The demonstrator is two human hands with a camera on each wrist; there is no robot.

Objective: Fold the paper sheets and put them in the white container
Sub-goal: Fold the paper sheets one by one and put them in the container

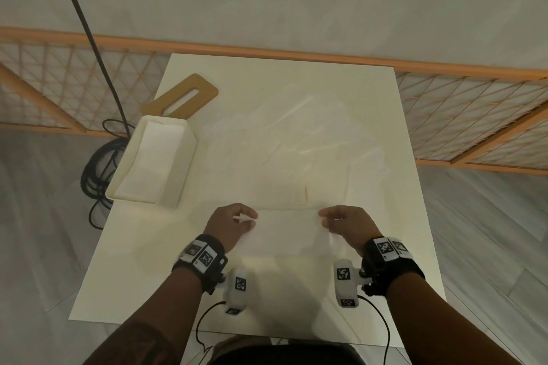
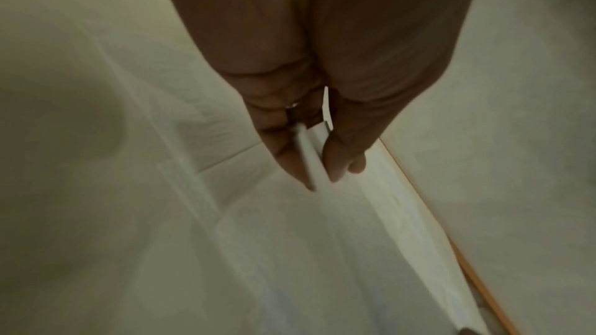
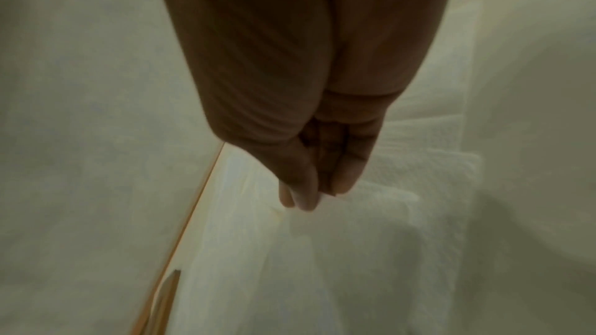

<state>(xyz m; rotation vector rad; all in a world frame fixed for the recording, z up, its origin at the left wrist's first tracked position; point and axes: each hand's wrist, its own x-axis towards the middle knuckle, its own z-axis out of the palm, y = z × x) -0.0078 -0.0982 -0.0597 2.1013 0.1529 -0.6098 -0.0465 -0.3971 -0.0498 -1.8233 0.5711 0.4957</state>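
Observation:
A thin white paper sheet (image 1: 289,231) is held up over the near middle of the white table (image 1: 142,270). My left hand (image 1: 237,221) pinches its left corner between thumb and fingers, and the left wrist view shows the paper sheet's edge (image 2: 311,159) gripped that way. My right hand (image 1: 335,219) pinches the right corner, as the right hand (image 3: 309,192) shows from the wrist. More white paper sheets (image 1: 296,142) lie spread and overlapping farther back. The white container (image 1: 154,157) stands at the table's left edge with folded paper inside.
A tan wooden lid with a slot (image 1: 184,96) lies behind the container. A black cable (image 1: 98,163) coils on the floor to the left. An orange lattice rail (image 1: 474,115) runs behind the table.

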